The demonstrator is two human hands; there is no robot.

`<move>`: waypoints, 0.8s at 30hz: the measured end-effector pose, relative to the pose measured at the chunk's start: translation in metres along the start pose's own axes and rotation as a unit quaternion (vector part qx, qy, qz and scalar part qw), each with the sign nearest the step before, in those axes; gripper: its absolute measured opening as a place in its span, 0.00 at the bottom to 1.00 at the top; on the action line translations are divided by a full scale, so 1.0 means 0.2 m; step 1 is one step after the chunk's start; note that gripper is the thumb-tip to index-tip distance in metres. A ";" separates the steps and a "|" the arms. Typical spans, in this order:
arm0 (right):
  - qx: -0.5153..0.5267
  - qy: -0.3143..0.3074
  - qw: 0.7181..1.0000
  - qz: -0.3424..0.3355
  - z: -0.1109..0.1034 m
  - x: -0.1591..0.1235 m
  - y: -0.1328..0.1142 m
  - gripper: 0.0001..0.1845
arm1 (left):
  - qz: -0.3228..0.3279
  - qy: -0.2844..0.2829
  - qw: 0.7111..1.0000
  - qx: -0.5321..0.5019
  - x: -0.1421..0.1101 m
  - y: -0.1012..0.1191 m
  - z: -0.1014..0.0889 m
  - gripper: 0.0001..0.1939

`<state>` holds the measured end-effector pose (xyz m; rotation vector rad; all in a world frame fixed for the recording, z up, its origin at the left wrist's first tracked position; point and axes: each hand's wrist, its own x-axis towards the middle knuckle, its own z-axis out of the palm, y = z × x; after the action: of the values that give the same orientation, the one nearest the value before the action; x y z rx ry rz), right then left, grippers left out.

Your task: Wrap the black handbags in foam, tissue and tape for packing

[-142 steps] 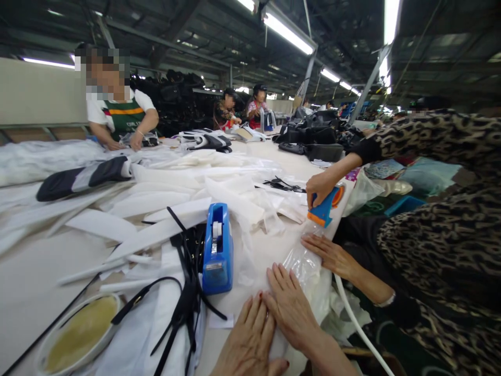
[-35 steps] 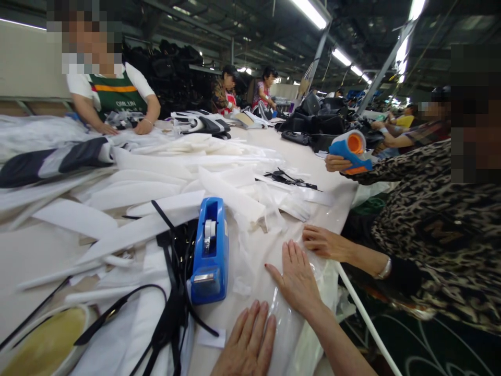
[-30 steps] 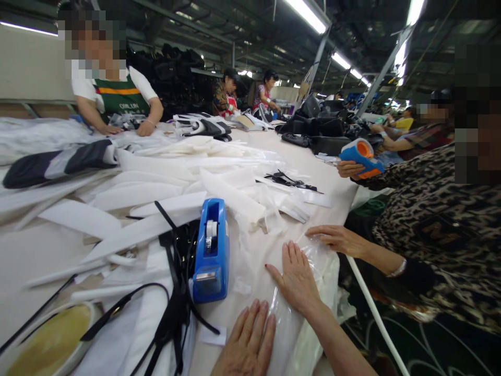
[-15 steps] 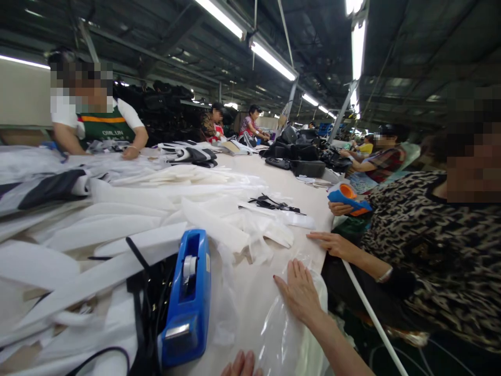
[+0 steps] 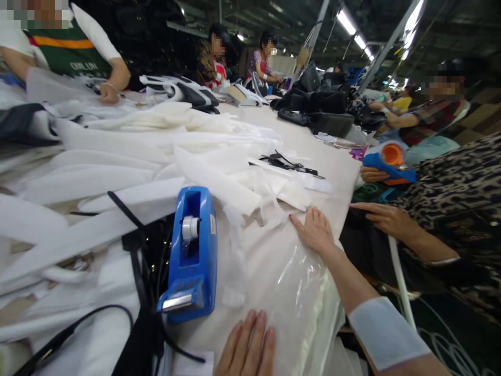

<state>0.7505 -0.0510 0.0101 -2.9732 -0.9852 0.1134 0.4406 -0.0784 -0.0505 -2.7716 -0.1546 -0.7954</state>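
Clear plastic sheeting (image 5: 301, 282), perhaps a bag, lies along the right edge of the table (image 5: 250, 250). My right hand (image 5: 316, 230) presses flat at its far end, thumb spread to the left. Near the bottom of the view my left hand (image 5: 248, 347) rests palm down by its left side, fingers stretched out and partly cut off by the frame. Neither hand grips anything. Left of my hands stands a blue tape dispenser (image 5: 209, 261) with a roll of tape (image 5: 190, 228) in it.
White foam-like pieces (image 5: 133, 177) cover the table's left side, with black straps (image 5: 146, 292) beside the dispenser. A co-worker at right holds a tape gun (image 5: 387, 162); that person's other hand (image 5: 385, 222) is near the table edge. Black bags (image 5: 313, 99) are piled farther back.
The view has tilted down and shifted. My right hand has slid farther away along the plastic. More of my left hand now shows, lying flat.
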 end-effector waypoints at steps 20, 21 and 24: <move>0.005 -0.017 0.998 -0.068 -0.03 -0.37 -0.24 0.38 | -0.098 -0.121 0.970 -0.186 0.03 0.03 -0.24 0.35; 0.009 -0.018 0.998 -0.062 -0.04 -0.33 -0.23 0.39 | -0.100 -0.125 0.969 -0.189 0.03 0.03 -0.25 0.35; 0.015 -0.020 0.998 -0.050 -0.05 -0.32 -0.25 0.39 | -0.106 -0.134 0.966 -0.196 0.04 0.02 -0.25 0.35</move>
<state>0.6703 -0.0481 0.0250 -2.8997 -1.1243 0.1854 0.4225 -0.0954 -0.0073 -3.2770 -0.3874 -0.5382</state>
